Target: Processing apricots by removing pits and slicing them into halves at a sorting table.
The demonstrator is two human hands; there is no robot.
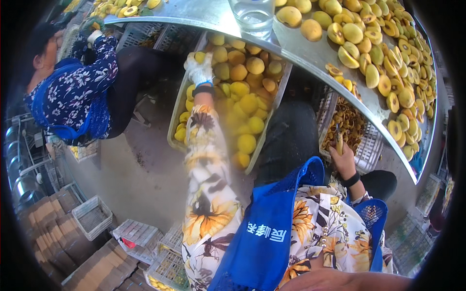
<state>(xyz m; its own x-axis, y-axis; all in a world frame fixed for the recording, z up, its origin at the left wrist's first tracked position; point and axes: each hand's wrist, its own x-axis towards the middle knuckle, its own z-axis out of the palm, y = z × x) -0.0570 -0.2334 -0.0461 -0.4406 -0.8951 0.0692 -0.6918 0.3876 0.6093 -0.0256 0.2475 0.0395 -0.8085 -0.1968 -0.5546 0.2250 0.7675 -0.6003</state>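
Note:
My left hand (199, 72), in a white knit glove, reaches over the far left part of a large crate (173, 127) full of yellow peaches (248, 103). One yellow peach (199, 57) sits in its closed fingers. At the lower right, my bare right hand (343, 162) grips a small knife (339, 138) by its light-coloured handle, blade end pointing away from me. Just beyond that hand stands a white slatted basket (370, 148) holding many brown, cut pieces of fruit (347, 121).
A metal table (303, 53) with halved peaches (386, 82) and a clear container of liquid (255, 19) curves across the top. On the left sits a co-worker (73, 97) in a blue apron. Cardboard stacks (53, 218) and plastic crates (92, 217) stand at lower left.

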